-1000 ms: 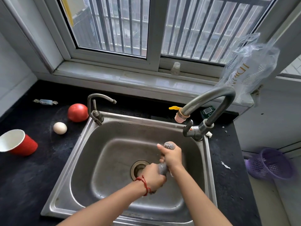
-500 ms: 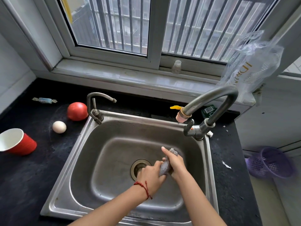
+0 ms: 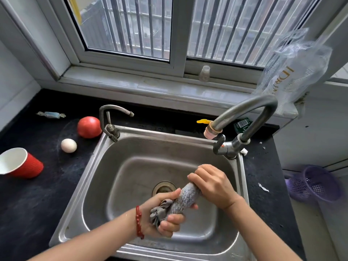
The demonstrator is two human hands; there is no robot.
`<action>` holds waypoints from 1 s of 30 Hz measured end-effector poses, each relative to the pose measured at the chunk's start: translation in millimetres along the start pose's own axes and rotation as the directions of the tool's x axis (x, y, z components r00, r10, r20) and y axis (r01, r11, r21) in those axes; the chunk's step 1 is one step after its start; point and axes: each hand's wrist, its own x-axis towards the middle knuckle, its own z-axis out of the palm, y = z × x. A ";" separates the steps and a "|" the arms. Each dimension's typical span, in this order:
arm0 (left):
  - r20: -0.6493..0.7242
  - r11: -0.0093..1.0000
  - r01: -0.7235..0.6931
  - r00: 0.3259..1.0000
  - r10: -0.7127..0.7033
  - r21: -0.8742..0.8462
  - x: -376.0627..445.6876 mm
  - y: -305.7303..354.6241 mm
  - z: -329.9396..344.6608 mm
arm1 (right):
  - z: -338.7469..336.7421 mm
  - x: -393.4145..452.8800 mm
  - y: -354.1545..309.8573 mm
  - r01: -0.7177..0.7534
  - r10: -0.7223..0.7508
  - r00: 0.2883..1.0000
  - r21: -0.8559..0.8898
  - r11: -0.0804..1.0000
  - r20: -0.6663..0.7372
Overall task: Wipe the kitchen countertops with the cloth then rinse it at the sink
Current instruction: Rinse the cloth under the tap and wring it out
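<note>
Steel sink basin point(image 3: 131, 176) lies open left of the fingers point(image 3: 195, 178). Tall curved grey tap point(image 3: 250, 110) arches above & behind them, its pink-tipped spout point(image 3: 211, 133) close overhead. Small chrome tap point(image 3: 111, 121) stands far left-rear. Basin's right wall sits just beside them.

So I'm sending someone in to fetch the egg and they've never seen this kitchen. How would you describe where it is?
Find the steel sink under the window. On the black countertop to its left, the egg lies just in front of the tomato, apart from it. It is the only small white oval there; the tomato is red and bigger, the tipped paper cup red outside.
</note>
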 end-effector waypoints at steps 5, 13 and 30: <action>-0.406 0.803 0.176 0.910 0.089 0.570 -5.2 19.4 25.4 | -5.3 2.9 -1.2 0.128 -0.114 0.988 -0.153 0.980 0.101; -0.442 -0.240 0.696 0.645 0.623 0.677 16.6 27.6 -11.3 | 25.4 8.4 -20.9 -0.108 0.230 0.606 -0.208 0.972 0.762; -0.203 -0.992 0.102 0.975 0.085 0.070 41.6 81.9 -16.9 | 32.8 -3.9 -89.8 -0.838 0.619 -0.060 0.298 -0.458 0.783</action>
